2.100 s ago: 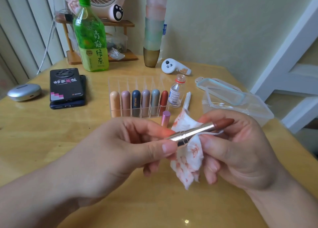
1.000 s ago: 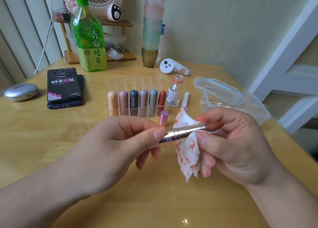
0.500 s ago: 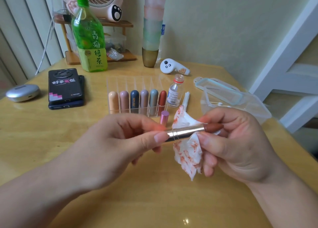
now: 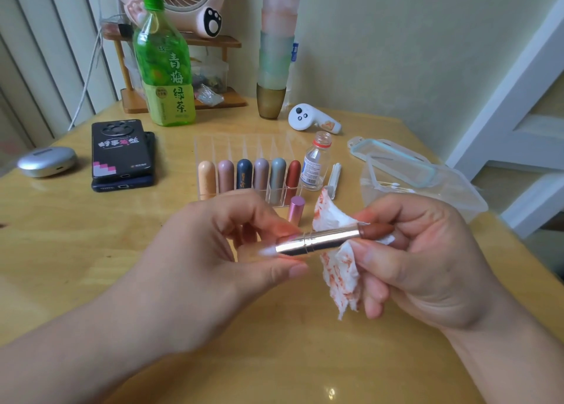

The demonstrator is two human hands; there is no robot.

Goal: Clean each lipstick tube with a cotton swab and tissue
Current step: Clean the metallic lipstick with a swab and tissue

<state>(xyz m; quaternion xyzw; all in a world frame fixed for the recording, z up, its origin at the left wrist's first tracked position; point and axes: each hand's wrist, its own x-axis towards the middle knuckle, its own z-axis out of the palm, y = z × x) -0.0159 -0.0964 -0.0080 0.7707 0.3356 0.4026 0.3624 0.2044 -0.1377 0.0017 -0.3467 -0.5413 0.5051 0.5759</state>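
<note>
Our left hand now pinches the base of the shiny silver lipstick tube, baring more barrel than a moment ago, while our right hand grips the red-stained white tissue under its brown tip above the wooden table, so wiping looks nearly done.

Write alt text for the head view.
The left hand grips the base of an open rose-gold metal lipstick tube while the right hand holds a red-stained white tissue against it. Behind, six capped lipsticks stand in a clear plastic organiser.
</note>
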